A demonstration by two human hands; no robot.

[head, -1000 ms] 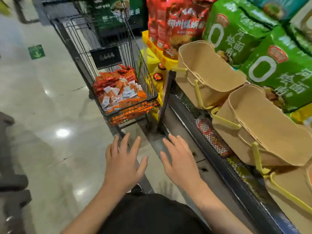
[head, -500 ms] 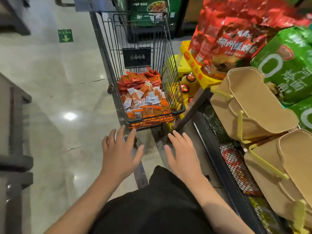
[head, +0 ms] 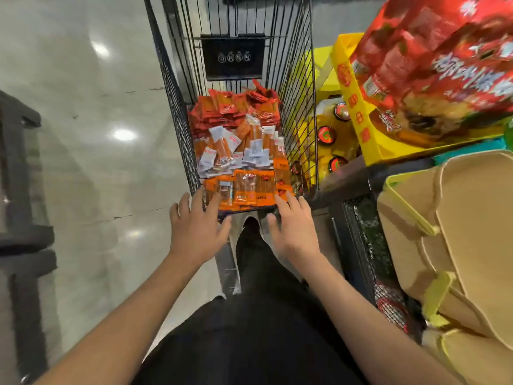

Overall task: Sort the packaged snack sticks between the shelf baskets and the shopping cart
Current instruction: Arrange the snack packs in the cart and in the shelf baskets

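head view: two hands (head: pixel 198 232), one cart (head: pixel 302 107)

snack sticks (head: pixel 238 151) in shopping cart (head: pixel 177 112) | shelf baskets (head: pixel 449 234) right of cart

The cart (head: pixel 177 112) is standing open-topped with room above the snack sticks (head: pixel 238 151), its wire sides walling them in, while the baskets (head: pixel 458 218) and red bags (head: pixel 433 62) are crowding the right and bare floor (head: pixel 83 134) is lying left
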